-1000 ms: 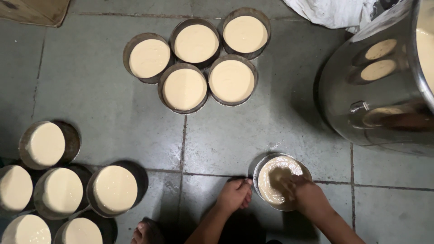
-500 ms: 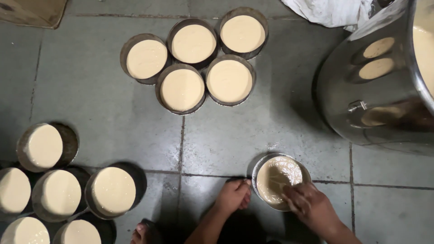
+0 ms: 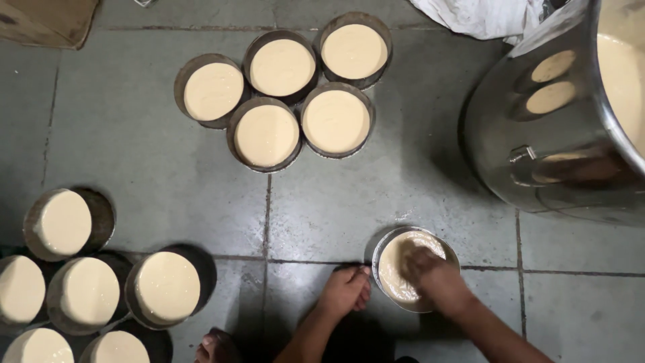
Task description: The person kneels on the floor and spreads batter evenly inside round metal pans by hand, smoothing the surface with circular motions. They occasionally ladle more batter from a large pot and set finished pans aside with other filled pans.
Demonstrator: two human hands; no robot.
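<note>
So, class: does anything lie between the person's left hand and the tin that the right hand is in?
Nothing visible does. The left hand rests flat on the floor beside the tin; the right hand is inside it.

— What are you kneeling over? 
— A grey tiled floor (image 3: 168,175): five filled round tins (image 3: 269,134) clustered ahead of you, more filled tins (image 3: 91,292) at your left.

— And to your right? 
— A big steel pot (image 3: 537,148), white cloth (image 3: 484,17) behind it, one small tin (image 3: 386,238) by your left hand (image 3: 344,292), flat on the tiles.
</note>
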